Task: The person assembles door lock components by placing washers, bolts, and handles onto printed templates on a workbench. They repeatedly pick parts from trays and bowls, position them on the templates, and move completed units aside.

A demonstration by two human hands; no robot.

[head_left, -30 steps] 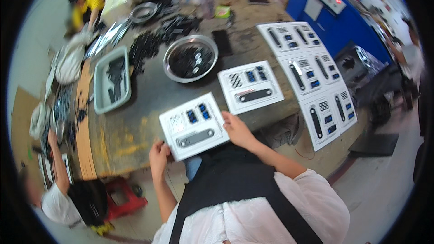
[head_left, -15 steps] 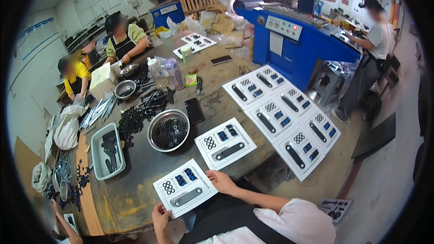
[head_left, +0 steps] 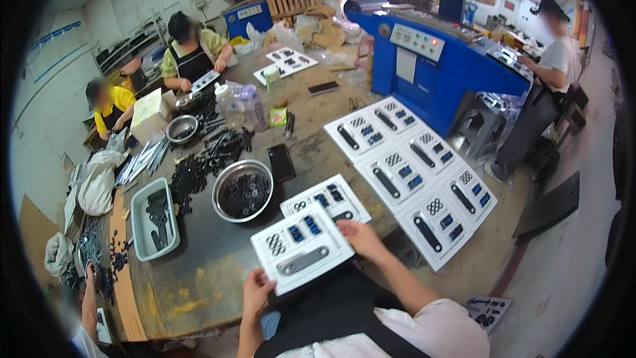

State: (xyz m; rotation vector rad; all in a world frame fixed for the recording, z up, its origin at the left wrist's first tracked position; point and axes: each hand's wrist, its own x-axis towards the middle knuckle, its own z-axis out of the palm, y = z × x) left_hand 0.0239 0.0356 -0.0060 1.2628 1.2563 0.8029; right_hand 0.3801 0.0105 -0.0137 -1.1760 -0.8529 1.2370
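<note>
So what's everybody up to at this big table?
The person wearing the camera holds a white blister card with a grey handle and small blue parts at the table's near edge, left hand on its lower corner, right hand on its right side. A second filled white card lies just behind it, beside a round steel bowl of dark parts. More filled cards lie to the right. Other people work across the table.

White parts card (head_left: 301, 247) – flat, table edge.
</note>
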